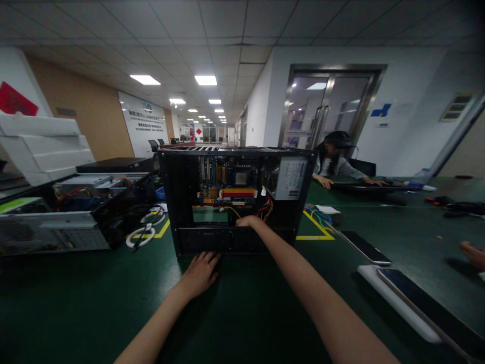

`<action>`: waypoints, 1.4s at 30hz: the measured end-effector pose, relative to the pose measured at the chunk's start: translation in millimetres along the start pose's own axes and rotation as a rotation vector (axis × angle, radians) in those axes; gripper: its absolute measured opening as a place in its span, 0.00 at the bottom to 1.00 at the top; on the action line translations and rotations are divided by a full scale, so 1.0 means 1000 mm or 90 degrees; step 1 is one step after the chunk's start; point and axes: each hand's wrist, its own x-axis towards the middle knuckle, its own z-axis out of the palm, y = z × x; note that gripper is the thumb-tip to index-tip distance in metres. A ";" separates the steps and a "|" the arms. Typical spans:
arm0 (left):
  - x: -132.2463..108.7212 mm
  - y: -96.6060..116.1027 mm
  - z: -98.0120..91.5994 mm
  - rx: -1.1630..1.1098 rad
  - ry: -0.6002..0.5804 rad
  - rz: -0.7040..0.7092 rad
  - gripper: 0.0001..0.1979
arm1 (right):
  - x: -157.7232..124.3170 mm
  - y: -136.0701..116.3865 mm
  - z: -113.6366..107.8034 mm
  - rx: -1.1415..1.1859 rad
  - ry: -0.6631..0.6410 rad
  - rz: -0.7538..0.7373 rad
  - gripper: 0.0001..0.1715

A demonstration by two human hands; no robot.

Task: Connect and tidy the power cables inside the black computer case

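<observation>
A black computer case [235, 240] stands upright on the green table with its side off. Inside are a motherboard [212, 174], red and yellow memory slots [238, 193] and a silver power supply [291, 178] at upper right. My left hand [200, 275] lies flat on the table, fingers spread, with the fingertips at the case's lower front edge. Over the lower rail reaches my right hand [248, 221], inside the case below the motherboard and close to some coloured wires [267, 208]. Its fingers are hidden, so what they touch cannot be seen.
Opened computer cases [60, 222] and a coiled white cable [140, 236] are at left. Phones [428, 303] and a white slab [397, 303] lie at right. A person [337, 159] sits across the table, hands on a dark flat panel [364, 187]. Another person's hand [473, 254] shows at the right edge.
</observation>
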 end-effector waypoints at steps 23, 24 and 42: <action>0.000 -0.001 0.000 0.007 -0.003 -0.007 0.25 | -0.006 -0.003 -0.001 0.527 0.225 -0.012 0.02; 0.000 0.000 -0.001 0.008 -0.002 -0.007 0.25 | -0.007 -0.002 -0.002 0.577 0.231 -0.006 0.03; -0.001 -0.002 0.000 0.009 0.009 0.008 0.26 | -0.010 0.016 -0.011 1.103 0.148 0.033 0.08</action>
